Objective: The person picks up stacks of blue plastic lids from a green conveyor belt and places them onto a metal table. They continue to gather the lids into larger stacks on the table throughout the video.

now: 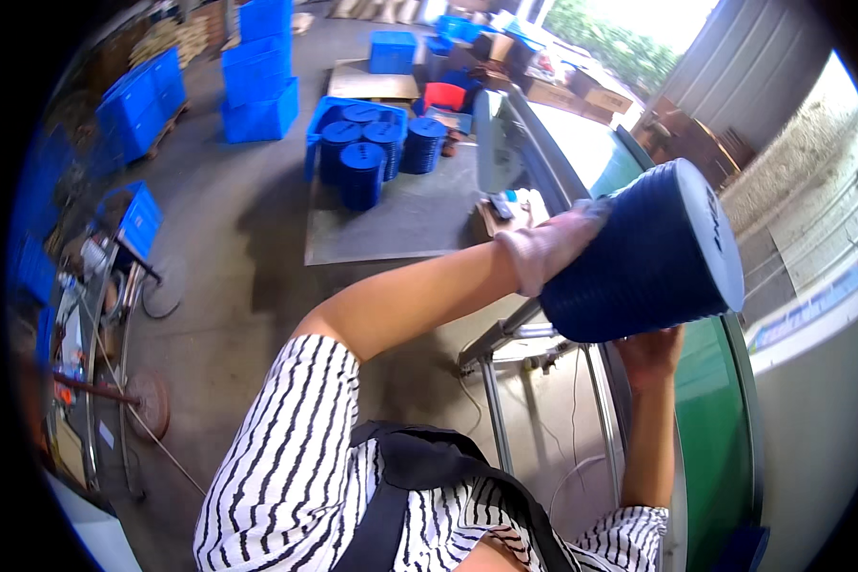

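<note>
Floor [219, 286], blue crates [257, 76], green work surface [710, 429], held ridged blue stack [629, 257]

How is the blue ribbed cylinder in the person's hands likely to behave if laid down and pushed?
The blue cylinder would likely roll on its side, being round. It seems stiff: its outline looks undented between the left hand and right hand. Its ribbing may mean stacked layers, which could slip apart.

1. Grey counter [391, 238]: two upright stacks of ribbed blue discs [360, 181] stand directly on its top, toward the far end, just beside a blue crate [311, 157].
2. Concrete floor [221, 224]: bears piled blue bins [257, 76].
3. Pale wooden board [353, 84]: carries one blue box [392, 55].
</note>
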Tool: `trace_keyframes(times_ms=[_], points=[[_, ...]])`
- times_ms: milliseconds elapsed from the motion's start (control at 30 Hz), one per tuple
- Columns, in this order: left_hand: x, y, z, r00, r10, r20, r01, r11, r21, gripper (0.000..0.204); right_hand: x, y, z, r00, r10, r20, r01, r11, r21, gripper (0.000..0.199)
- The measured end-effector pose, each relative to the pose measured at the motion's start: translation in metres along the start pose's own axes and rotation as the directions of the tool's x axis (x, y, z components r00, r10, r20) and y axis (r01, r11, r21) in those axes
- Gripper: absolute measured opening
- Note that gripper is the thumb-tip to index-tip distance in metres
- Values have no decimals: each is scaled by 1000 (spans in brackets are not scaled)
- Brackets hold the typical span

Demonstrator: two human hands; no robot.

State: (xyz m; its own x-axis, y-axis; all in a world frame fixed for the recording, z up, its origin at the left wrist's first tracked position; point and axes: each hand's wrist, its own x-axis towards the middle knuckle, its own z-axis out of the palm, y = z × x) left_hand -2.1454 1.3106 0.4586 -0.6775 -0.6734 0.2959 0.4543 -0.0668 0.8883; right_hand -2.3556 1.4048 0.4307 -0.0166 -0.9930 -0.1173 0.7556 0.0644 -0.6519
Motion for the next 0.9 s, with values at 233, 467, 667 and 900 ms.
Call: trace_keyframes(times_ms=[233,467,667,900], points=[[-103,-61,-169,845,274,-458,-249,962,115,47,142,158,14,974,162,157,-138,978,-155,55],[-187,-103,-280,595,168,-786,-224,974,38,47,243,307,16,927,358,112,-333,923,-192,50],[-150,-127,-390,352,-39,-935,-300,942,-152,61,368,361,28,888,459,35,-422,841,-339,47],[-89,-190,-548,486,-134,-864,-545,726,-419,59,532,399,24,798,568,202,-468,795,-385,38]])
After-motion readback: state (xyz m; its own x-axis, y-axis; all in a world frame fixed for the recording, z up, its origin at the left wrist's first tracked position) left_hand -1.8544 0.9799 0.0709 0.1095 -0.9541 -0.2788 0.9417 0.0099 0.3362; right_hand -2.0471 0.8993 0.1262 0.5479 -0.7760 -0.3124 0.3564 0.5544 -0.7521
